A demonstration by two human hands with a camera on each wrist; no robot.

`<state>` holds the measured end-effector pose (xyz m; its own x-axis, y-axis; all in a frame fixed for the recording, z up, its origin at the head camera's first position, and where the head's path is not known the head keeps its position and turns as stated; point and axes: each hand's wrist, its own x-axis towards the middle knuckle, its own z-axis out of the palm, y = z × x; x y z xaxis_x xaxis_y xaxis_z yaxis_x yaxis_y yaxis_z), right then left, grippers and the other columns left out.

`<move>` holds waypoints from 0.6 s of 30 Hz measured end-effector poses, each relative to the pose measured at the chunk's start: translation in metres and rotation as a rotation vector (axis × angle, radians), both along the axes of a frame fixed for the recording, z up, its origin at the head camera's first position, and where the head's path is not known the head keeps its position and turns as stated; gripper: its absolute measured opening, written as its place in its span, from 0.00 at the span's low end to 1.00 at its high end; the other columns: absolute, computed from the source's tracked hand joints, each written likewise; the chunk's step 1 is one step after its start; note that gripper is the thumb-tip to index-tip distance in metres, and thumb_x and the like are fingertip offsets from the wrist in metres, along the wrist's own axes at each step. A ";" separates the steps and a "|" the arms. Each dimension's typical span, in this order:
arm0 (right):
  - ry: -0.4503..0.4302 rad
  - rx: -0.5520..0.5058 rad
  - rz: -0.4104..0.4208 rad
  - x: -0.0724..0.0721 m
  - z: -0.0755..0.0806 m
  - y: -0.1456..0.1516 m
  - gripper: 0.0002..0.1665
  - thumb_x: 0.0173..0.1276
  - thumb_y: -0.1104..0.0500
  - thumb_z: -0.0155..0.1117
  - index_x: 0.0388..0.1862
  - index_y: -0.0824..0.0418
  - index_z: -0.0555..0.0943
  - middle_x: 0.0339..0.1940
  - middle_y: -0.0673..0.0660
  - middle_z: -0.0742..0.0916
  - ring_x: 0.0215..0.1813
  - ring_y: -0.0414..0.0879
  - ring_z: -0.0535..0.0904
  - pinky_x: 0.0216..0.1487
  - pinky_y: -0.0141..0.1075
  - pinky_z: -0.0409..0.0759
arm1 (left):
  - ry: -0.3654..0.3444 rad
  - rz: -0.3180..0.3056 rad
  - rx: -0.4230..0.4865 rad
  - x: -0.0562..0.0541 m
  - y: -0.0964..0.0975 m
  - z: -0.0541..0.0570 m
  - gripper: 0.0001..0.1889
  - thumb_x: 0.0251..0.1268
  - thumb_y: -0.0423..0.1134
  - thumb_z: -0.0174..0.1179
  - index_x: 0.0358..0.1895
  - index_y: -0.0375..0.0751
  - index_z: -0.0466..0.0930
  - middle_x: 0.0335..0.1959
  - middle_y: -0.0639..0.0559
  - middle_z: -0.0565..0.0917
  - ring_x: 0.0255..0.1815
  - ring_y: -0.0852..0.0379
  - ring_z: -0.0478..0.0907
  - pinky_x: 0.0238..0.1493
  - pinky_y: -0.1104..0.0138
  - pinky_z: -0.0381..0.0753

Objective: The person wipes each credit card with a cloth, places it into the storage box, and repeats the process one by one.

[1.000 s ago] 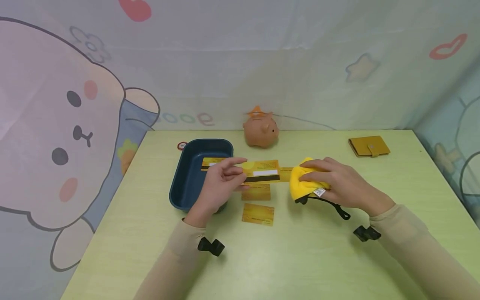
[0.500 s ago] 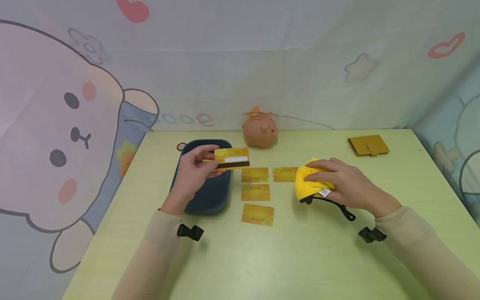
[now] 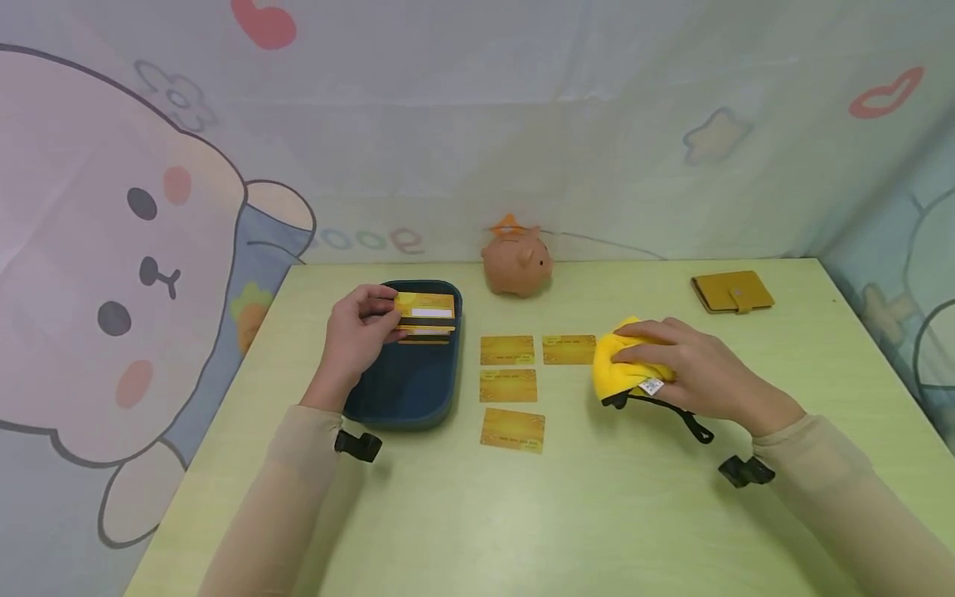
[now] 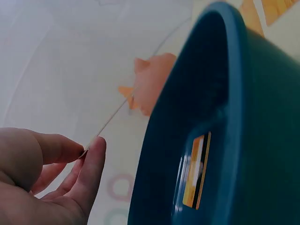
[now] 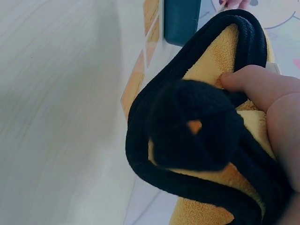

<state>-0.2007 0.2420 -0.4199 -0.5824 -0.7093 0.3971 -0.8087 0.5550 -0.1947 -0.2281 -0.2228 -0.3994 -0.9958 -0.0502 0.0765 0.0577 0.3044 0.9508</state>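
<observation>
The left hand (image 3: 354, 328), nearer the tray (image 3: 418, 381), pinched a card (image 3: 433, 301) between thumb and fingers above it, the card's long axis pointing rightward, while the distant right hand (image 3: 701, 369) gripped a cloth (image 3: 621, 373).

Letters (image 3: 406, 240) resembling "oog" stand on the backdrop (image 3: 597, 141).

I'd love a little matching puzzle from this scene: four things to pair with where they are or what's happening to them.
1. Raised card
2. Yellow cloth
3. Tub
4. Wallet

A. has another card lying inside
B. lies toward the back right of the table
C. is pinched by the left hand
D. is gripped by the right hand

Pairs: 1-C; 2-D; 3-A; 4-B
</observation>
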 end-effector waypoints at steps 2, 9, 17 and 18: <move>0.005 0.000 0.002 0.000 -0.001 0.001 0.28 0.54 0.71 0.76 0.55 0.53 0.89 0.65 0.57 0.84 0.60 0.57 0.80 0.60 0.61 0.80 | -0.005 0.013 -0.050 -0.003 -0.003 -0.002 0.15 0.76 0.26 0.59 0.62 0.26 0.79 0.52 0.33 0.79 0.50 0.38 0.87 0.43 0.65 0.91; 0.008 -0.001 0.000 0.000 -0.002 0.002 0.29 0.54 0.71 0.75 0.55 0.53 0.89 0.65 0.56 0.84 0.61 0.57 0.81 0.58 0.61 0.82 | -0.048 0.015 -0.193 -0.017 -0.010 -0.005 0.14 0.77 0.27 0.58 0.60 0.25 0.81 0.55 0.31 0.81 0.54 0.34 0.86 0.45 0.64 0.91; -0.007 0.003 -0.006 0.001 -0.003 0.003 0.29 0.54 0.71 0.76 0.56 0.51 0.89 0.66 0.55 0.84 0.58 0.55 0.81 0.53 0.56 0.85 | -0.176 -0.075 -0.285 -0.032 -0.013 -0.007 0.16 0.77 0.26 0.56 0.63 0.25 0.80 0.60 0.30 0.78 0.56 0.35 0.84 0.55 0.54 0.88; -0.010 0.003 -0.007 0.001 -0.003 0.002 0.29 0.54 0.71 0.76 0.56 0.51 0.89 0.66 0.55 0.84 0.58 0.55 0.81 0.55 0.58 0.84 | -0.195 -0.088 -0.293 -0.034 -0.013 -0.007 0.16 0.77 0.25 0.56 0.64 0.25 0.79 0.61 0.30 0.77 0.57 0.35 0.84 0.56 0.54 0.88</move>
